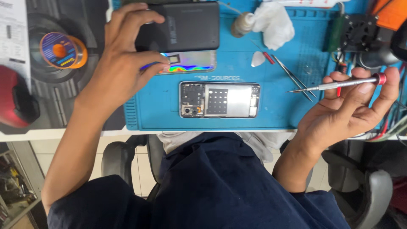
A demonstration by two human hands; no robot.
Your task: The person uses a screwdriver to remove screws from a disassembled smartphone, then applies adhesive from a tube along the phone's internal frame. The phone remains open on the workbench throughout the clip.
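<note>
Left hand (123,55) is reaching forward over the left edge of the blue mat (157,106), wrist bent, fingers spread and curling. Its thumb and fingertips are pinching the near-left corner of a shiny iridescent back cover (190,62); the index finger is arching up over the corner of a black box (186,26) lying just behind the cover. So the left is grasping the cover, not clenched.

Right hand (352,110) is hovering palm-up at the mat's right edge, forearm coming up from the lap. Fingers are curling around a thin screwdriver (339,84), thumb pressing on the shaft, red cap end toward the right, tip pointing left and crossing over tweezers (292,76) lying on the mat.

Opened phone (219,99) is lying flat at mat centre, insides facing up, between both hands, touched by neither, just in front of the cover.

A white pick (257,59) is sitting near the tweezers. A white cloth (275,21) and small bottle (242,24) are sitting at the mat's far edge. A solder spool (63,50) is sitting well left of the mat.
</note>
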